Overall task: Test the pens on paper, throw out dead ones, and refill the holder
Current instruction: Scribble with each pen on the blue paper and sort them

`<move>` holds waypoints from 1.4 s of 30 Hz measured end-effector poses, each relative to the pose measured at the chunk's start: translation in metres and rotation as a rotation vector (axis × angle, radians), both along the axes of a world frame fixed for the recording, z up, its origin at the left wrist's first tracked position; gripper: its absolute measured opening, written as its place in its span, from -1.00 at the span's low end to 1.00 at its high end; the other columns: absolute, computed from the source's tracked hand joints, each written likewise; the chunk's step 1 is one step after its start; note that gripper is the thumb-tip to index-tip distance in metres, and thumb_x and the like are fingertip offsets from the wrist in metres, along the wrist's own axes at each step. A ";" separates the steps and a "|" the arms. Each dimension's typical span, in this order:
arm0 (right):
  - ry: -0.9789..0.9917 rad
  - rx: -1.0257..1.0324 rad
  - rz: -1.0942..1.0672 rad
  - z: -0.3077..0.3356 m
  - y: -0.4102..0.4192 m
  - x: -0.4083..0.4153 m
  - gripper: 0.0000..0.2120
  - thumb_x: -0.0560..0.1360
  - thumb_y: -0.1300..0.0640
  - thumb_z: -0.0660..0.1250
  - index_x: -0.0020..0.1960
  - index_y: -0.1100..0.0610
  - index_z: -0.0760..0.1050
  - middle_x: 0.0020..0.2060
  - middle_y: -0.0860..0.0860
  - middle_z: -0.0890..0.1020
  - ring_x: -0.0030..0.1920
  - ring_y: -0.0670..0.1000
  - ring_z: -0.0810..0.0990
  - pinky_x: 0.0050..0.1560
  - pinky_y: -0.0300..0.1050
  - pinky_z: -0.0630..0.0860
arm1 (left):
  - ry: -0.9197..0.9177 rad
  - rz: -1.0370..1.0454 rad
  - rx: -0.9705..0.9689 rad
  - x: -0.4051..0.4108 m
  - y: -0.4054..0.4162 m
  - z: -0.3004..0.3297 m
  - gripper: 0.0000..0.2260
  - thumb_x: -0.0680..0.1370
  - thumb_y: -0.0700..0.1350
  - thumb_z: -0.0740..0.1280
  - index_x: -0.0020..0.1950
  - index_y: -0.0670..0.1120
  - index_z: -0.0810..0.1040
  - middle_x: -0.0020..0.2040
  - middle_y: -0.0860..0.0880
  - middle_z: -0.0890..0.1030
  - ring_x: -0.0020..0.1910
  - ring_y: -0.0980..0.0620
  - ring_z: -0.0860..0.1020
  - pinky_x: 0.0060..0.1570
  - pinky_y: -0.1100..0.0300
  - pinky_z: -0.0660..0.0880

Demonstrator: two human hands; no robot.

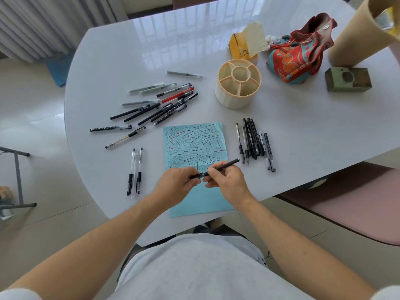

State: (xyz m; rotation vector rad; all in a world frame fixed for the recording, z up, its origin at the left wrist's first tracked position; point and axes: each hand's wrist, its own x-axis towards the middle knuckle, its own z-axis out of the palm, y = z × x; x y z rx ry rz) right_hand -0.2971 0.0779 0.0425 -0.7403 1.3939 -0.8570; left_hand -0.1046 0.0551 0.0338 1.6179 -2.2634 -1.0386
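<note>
Over the near part of the blue paper [194, 144], which is covered in black and red test strokes, both hands meet on one black pen [225, 166]. My right hand [225, 180] grips its barrel. My left hand [179, 185] pinches the pen's cap [198, 176] at the pen's left end. A loose pile of pens [162, 105] lies at the left back, a neat row of pens [255, 141] lies right of the paper, and two clear pens [135, 172] lie left of it. The cream round holder [238, 83] stands empty behind the paper.
A yellow tissue pack [244, 45], a red patterned pouch [300, 53], a green box [348, 79] and a cardboard tube [363, 29] stand at the back right. The white table [303, 126] has its edge close to my body. A pink chair [357, 204] is at the right.
</note>
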 end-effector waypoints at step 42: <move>1.193 -0.518 0.786 -0.033 -0.219 0.092 -0.65 0.54 0.36 0.20 0.24 0.14 0.58 0.24 0.08 0.56 0.20 0.17 0.55 0.06 -0.01 0.53 | -0.279 -0.152 0.030 0.080 -0.008 -0.032 -0.46 0.53 -0.05 0.31 0.52 0.09 0.34 0.59 -0.05 0.16 0.56 -0.06 0.10 0.46 -0.03 0.26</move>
